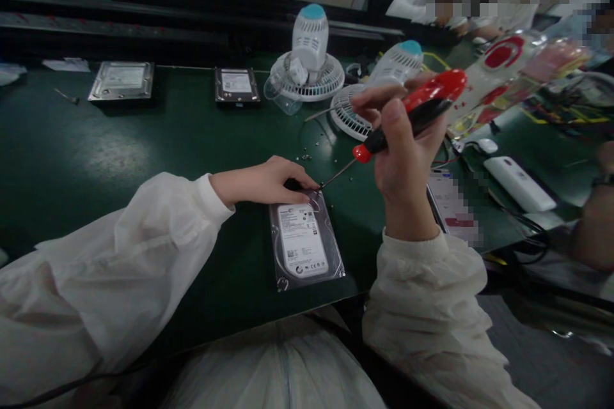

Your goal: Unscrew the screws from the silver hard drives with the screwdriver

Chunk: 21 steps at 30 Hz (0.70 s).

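A hard drive (301, 239) with a white label lies flat near the front edge of the green table. My left hand (273, 180) rests on its far end, thumb and fingers at the top edge by the corner. Above and to the right, my right hand (407, 140) is wrapped round the red and black handle of a screwdriver (432, 102). The screwdriver's thin shaft slants down to the left, its tip at the far right corner of the drive, close to my left fingertips. Small screws (307, 157) lie scattered on the table beyond the drive.
Two more drives (123, 82) (236, 85) lie toward the back. White fans (311, 45) with blue caps stand behind my right hand. A phone (453, 208), a white device (519, 183) and cables are on the right, with other people beyond.
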{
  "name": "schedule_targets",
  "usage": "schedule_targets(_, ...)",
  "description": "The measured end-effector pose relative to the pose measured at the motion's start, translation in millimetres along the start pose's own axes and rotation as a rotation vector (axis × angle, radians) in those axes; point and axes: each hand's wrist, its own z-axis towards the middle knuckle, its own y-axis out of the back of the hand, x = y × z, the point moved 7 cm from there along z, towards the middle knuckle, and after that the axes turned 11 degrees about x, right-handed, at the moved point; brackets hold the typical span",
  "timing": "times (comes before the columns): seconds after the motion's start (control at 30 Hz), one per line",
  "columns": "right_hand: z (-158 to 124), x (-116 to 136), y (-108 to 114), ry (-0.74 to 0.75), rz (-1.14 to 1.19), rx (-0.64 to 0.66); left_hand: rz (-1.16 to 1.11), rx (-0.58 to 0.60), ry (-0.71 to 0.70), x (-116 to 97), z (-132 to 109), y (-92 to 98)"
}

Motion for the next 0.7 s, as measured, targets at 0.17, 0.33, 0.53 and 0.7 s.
schedule_targets(0.17, 1.5, 0.1, -0.4, -0.006, 0.168, 0.078, 0.016, -0.01, -0.005, 0.7, 0.2, 0.2)
schedule_targets(0.33, 0.5, 3.5, -2.5, -0.024, 0.062, 0.05, 0.011, 0.001, -0.004, 1.3, 0.3, -0.5)
schedule_targets(0.53, 1.1, -0.7, -3.5, 0.014, 0.072, 0.031, 0.014, 0.002, -0.006, -0.2, 0.5, 0.0)
schedule_targets(0.7, 3.3, -3.1, -0.8, -0.033, 0.125, 0.074, 0.029, 0.003, -0.009, 1.7, 1.1, -0.3)
